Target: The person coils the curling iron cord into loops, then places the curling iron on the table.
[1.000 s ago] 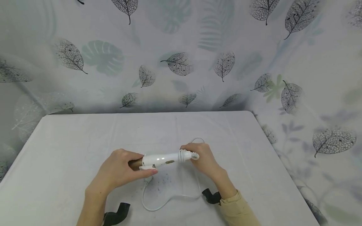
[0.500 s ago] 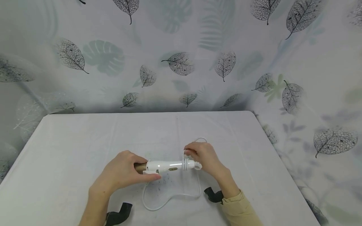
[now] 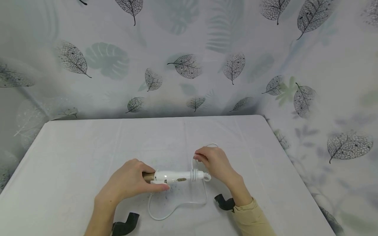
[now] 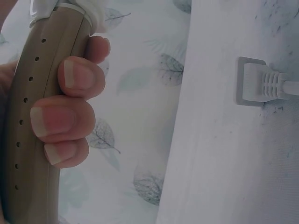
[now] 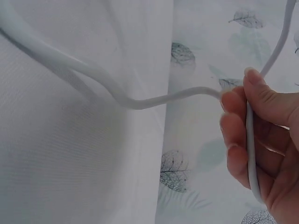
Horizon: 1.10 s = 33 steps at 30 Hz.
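My left hand (image 3: pixel 130 180) grips the gold-brown end of a white-handled hair iron (image 3: pixel 174 176), which lies sideways across the head view. Several fingertips curl round its brown casing (image 4: pixel 35 107), marked by a row of small holes, in the left wrist view. Loops of white cord (image 3: pixel 194 175) wrap the handle near its right end. Up and right of those loops, my right hand (image 3: pixel 217 162) pinches a strand leading off them. In the right wrist view that cord (image 5: pixel 159 100) runs between thumb and fingers and across the palm. A white plug (image 4: pixel 254 83) lies on the table.
A white cloth covers the table (image 3: pixel 88 147), with a leaf-patterned curtain (image 3: pixel 189 39) behind and at the sides. More cord (image 3: pixel 177 206) loops over the cloth nearer me. Dark curved pieces (image 3: pixel 126 224) stick out beside both wrists.
The hair iron and left hand have shifted right and slightly toward me. My right hand has moved from the handle's end up and right, drawing a cord strand away from the loops.
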### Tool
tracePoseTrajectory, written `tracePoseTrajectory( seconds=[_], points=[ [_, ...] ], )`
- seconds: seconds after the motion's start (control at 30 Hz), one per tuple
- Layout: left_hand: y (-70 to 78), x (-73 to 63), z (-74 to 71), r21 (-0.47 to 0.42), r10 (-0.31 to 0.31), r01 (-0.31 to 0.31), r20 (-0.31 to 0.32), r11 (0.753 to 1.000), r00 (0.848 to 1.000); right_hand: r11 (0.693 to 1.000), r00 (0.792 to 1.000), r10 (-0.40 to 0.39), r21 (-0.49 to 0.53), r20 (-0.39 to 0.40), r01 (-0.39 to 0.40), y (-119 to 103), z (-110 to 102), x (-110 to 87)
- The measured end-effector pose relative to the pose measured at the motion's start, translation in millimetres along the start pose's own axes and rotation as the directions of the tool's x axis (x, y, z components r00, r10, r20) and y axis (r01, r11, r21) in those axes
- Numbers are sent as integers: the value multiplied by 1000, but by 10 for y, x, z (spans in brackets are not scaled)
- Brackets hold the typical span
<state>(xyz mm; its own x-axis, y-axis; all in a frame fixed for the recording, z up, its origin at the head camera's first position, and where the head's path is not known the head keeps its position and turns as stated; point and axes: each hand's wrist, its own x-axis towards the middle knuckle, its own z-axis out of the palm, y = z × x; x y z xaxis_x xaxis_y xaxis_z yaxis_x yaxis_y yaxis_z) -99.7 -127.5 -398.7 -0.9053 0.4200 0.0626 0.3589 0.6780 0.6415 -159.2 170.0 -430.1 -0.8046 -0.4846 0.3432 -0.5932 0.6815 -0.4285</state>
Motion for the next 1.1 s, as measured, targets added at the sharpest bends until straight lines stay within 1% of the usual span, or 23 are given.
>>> tracePoseTrajectory(
  seconds=[0.1,0.17,0.3,0.37,0.47,0.63,0.77,0.87,0.97,1.1],
  points=[
    [7,8,14,7,-7,7,9,1000,1000,999,999,32,-36,-16,-33,-20,-18,-7],
    [10,13,25,8,-18,18,19,1000,1000,999,999,49,-21,-14,-49,-36,-29,-6],
    [29,26,49,-5,-14,15,42,1000,999,997,998,61,43,-14,-60,-74,-44,-3],
    [36,30,57,-15,-6,7,45,1000,999,997,998,51,53,-32,-49,-89,-48,-1],
    [39,35,62,-20,-14,15,45,1000,999,998,997,14,59,-81,-10,-99,-53,2],
    [43,48,87,-8,-37,37,53,999,998,994,984,-84,59,-160,94,-126,-76,5],
    [59,66,103,27,-111,109,65,994,992,983,965,-157,57,-210,173,-161,-104,5],
    [66,77,102,69,-193,189,63,980,979,976,956,-186,70,-228,206,-180,-120,0],
    [60,79,89,100,-260,254,52,962,964,971,952,-194,89,-235,220,-193,-125,-7],
    [34,63,51,125,-320,317,2,940,948,969,954,-184,121,-238,217,-219,-123,-4]
  ],
)
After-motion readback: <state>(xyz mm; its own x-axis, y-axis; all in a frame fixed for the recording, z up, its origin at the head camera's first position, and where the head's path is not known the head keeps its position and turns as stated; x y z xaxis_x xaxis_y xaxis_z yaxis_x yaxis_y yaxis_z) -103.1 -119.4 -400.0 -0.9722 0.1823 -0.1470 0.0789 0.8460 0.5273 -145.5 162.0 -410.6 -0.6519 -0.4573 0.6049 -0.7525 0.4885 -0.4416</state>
